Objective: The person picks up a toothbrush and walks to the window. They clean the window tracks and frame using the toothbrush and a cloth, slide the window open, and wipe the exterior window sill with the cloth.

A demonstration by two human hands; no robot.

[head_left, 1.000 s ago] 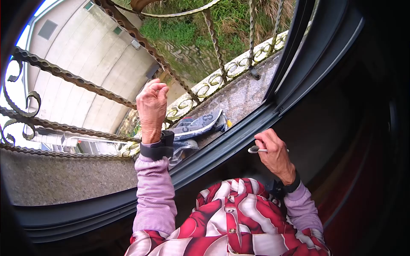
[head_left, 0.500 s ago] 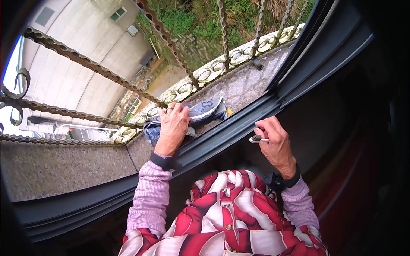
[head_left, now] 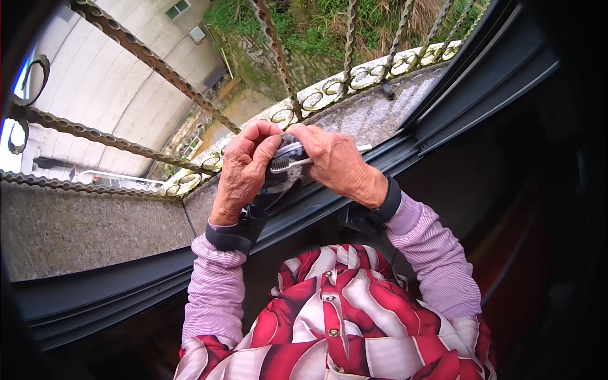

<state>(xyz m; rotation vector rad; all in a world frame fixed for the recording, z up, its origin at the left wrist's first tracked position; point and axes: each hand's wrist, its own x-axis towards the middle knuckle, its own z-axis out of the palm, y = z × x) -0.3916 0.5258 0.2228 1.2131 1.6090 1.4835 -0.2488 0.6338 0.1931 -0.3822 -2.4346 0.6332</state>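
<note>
My left hand [head_left: 246, 170] pinches a dark grey-blue cloth [head_left: 282, 183] with a pale edge, over the window sill. My right hand [head_left: 337, 163] is closed round a toothbrush [head_left: 281, 164]. The brush's dark bristles show between my two hands, and the tip of its white handle sticks out past my right hand. The fingers of that hand also press against the upper part of the cloth. Much of the cloth is hidden behind both hands.
Black sliding-window tracks [head_left: 405, 149] run between my body and the stone ledge [head_left: 361, 120]. Rusty twisted bars [head_left: 275, 57] rise along a white scrolled border [head_left: 361, 77] at the outer edge. Beyond lie a pale building wall [head_left: 120, 76] and green plants [head_left: 304, 31].
My right hand has moved up and left with the toothbrush, from beside the track to the cloth. My left hand has shifted its grip, and the cloth is gathered up between both hands.
</note>
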